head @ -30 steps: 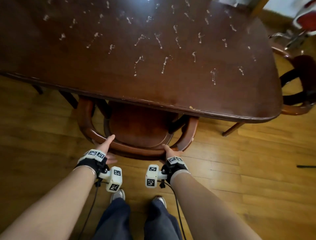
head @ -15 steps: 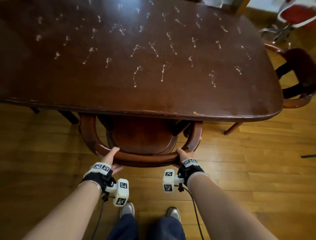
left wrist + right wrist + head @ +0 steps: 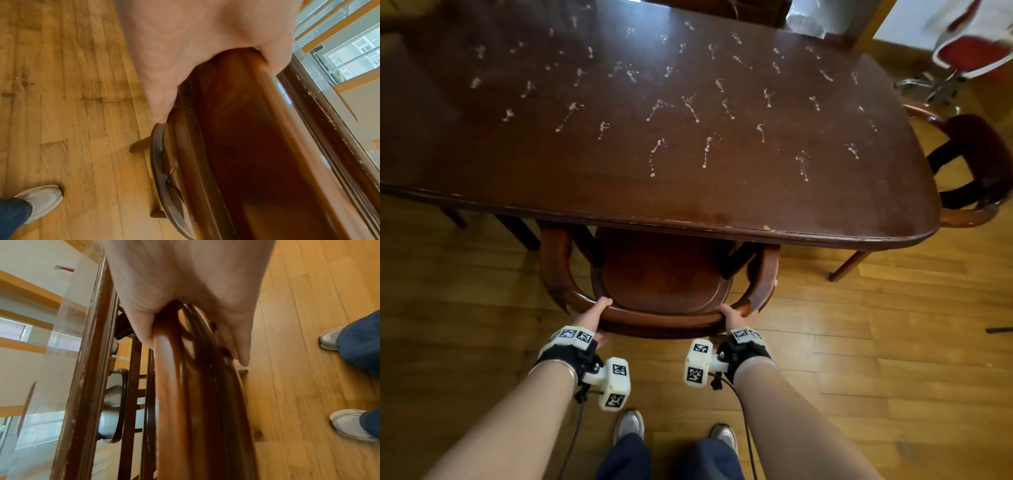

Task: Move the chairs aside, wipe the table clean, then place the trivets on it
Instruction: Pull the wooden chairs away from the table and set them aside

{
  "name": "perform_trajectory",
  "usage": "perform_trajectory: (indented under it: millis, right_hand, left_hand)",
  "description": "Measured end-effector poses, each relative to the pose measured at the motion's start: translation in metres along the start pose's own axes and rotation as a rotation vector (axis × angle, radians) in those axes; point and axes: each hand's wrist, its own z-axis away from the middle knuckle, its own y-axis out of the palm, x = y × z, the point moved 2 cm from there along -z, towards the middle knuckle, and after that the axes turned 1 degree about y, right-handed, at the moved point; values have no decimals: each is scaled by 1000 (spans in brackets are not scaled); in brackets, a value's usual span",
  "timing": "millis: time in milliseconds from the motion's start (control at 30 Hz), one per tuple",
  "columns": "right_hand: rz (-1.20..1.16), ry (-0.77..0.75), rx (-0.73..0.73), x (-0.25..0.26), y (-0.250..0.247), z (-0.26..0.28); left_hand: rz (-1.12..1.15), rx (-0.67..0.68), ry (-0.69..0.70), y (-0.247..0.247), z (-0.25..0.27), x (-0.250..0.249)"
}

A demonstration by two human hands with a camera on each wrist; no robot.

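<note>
Wooden: 2 hands (image 3: 594,317) grip 1 chair (image 3: 664,274).

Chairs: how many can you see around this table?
3. One wooden chair is at the near edge, both hands on its back; another wooden chair is at the right end; a red chair stands farther off. Others may be hidden.

There was one dark brown oval wooden table (image 3: 688,192), spattered with many small white streaks (image 3: 707,150), too many to count. Two dark curved-back wooden armchairs (image 3: 661,274) (image 3: 976,164) stood at it. One red-seated swivel chair (image 3: 969,51) stood beyond. Two grey sneakers (image 3: 629,425) (image 3: 724,437) showed below.
</note>
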Motion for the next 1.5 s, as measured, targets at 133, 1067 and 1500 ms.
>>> perform_trajectory:
  millis: [133, 1067, 1500]
  right_hand:
    - [55, -18, -39, 2, -7, 1]
    - [-63, 34, -18, 27, -1, 2]
    - [-76, 47, -3, 17, 3, -1]
  left_hand:
    - [0, -35, 32, 3, 9, 6]
    - [82, 11, -13, 22, 10, -9]
    - [85, 34, 1, 15, 12, -3]
